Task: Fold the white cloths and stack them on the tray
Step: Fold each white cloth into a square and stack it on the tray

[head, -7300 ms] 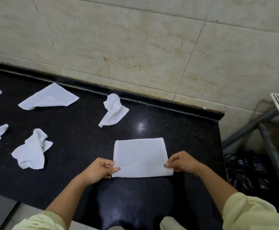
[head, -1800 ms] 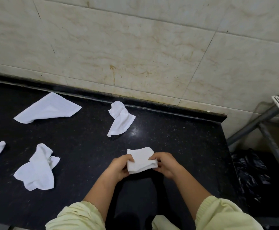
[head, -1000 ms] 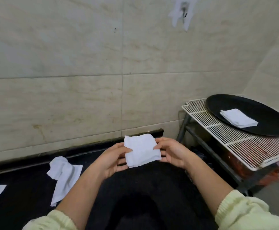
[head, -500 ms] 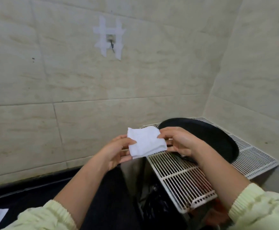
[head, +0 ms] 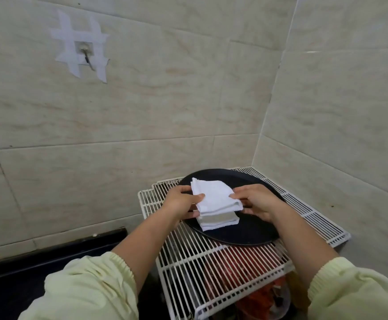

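A folded white cloth hangs between my two hands just above the round black tray. My left hand pinches its left edge and my right hand pinches its right edge. Directly beneath it lies another folded white cloth on the tray; a narrow shadowed gap shows between the two. The loose cloths on the counter are out of view.
The tray rests on a white wire rack set in the corner of two tiled walls. Red and dark items show under the rack. The black counter ends at the lower left. A taped hook hangs on the wall.
I turned right from the counter to the rack. Both hands carried the folded cloth over the tray and lowered it onto the cloth lying there.
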